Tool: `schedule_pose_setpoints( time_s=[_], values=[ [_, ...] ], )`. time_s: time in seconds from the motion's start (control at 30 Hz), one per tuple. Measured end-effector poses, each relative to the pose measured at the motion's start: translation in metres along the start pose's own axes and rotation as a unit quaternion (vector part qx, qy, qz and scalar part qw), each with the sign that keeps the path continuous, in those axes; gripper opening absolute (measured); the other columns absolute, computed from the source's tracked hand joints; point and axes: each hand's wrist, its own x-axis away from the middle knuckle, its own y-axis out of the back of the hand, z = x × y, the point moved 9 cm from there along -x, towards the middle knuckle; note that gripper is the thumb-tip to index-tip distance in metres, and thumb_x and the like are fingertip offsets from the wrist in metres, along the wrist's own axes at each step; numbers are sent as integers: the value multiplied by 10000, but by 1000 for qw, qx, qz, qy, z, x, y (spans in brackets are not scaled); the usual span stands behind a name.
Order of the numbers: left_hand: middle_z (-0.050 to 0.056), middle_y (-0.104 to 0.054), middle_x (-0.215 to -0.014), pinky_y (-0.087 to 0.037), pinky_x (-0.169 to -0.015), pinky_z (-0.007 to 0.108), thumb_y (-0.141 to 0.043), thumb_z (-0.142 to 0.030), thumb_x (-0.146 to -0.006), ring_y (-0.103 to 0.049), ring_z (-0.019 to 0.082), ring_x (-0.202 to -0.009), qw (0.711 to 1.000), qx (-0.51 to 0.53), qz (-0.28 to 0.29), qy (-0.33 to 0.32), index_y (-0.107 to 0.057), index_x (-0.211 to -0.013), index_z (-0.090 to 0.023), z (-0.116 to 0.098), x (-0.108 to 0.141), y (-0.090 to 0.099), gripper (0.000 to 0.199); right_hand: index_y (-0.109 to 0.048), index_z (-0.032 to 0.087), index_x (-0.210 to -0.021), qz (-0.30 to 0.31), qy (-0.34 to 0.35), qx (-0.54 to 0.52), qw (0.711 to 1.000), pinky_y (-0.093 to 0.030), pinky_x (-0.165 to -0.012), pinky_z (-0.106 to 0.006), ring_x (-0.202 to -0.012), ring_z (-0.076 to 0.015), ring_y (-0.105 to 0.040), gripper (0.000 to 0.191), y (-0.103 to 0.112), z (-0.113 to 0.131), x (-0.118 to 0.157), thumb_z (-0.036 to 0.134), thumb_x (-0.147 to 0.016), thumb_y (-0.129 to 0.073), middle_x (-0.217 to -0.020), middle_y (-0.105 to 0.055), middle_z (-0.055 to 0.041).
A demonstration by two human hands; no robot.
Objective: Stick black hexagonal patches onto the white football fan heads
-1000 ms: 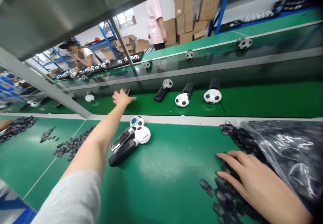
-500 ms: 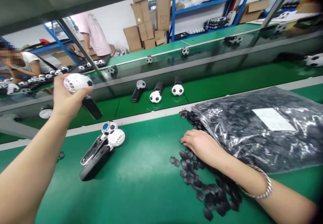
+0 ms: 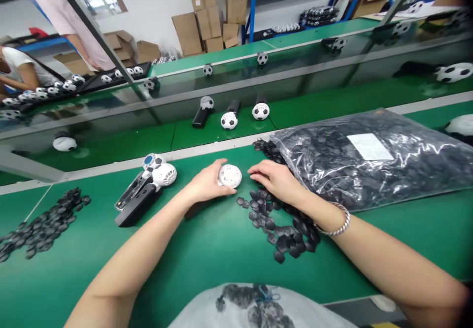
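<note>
My left hand (image 3: 209, 182) is closed around the white, slotted round head (image 3: 229, 176) of a football-headed handheld device, just above the green bench. Its dark handle is mostly hidden under my wrist. My right hand (image 3: 276, 180) has its fingertips pinched together, a little right of the white head. Whatever they hold, if anything, is hidden. Below and beside that hand lies a loose heap of small black angular pieces (image 3: 286, 237). To the left, two more football-headed devices (image 3: 142, 195) lie side by side, one with an opened handle.
A clear plastic bag (image 3: 325, 165) full of black pieces lies at the right. Another pile of black pieces (image 3: 48, 227) is at the left. Beyond the bench edge, several football-headed devices (image 3: 229, 120) rest on a green conveyor (image 3: 158, 138). Co-workers (image 3: 25, 69) are at the far left.
My left hand has come down and right from over the conveyor, bringing the device beside my right hand. The right hand has lifted slightly off the black pieces, fingers pinched. The view has tilted down.
</note>
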Motion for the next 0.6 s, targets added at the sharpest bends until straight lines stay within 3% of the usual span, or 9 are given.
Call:
schedule_pose_setpoints(
  time_s=[0.13,0.33,0.6],
  values=[
    [98,-501,-1171,-440,-876,406,-691,-397,-620,-520,276,-1050,999,3,-34,-30,-438,-1226,-205,1,9,2,684,-658,184,-862,-34,20,0,999,-473,-768,-316,-813,-170,-574,134,7,10,0,222,-834,-533,-859,-607,-62],
    [85,-488,-1152,-455,-860,379,-678,-379,-639,-516,253,-1029,999,15,-46,-11,-448,-1221,-195,1,15,-1,653,-641,196,-971,11,-20,-78,997,-475,-691,-264,-730,-133,-579,185,-6,20,3,191,-842,-509,-813,-597,-32],
    [61,-495,-1188,-471,-828,358,-652,-409,-666,-531,249,-1028,999,-4,-50,-12,-419,-1245,-215,0,16,-2,654,-630,189,-843,3,-12,-111,994,-470,-666,-257,-751,-141,-590,84,-15,31,7,226,-817,-559,-822,-638,-28]
  ],
)
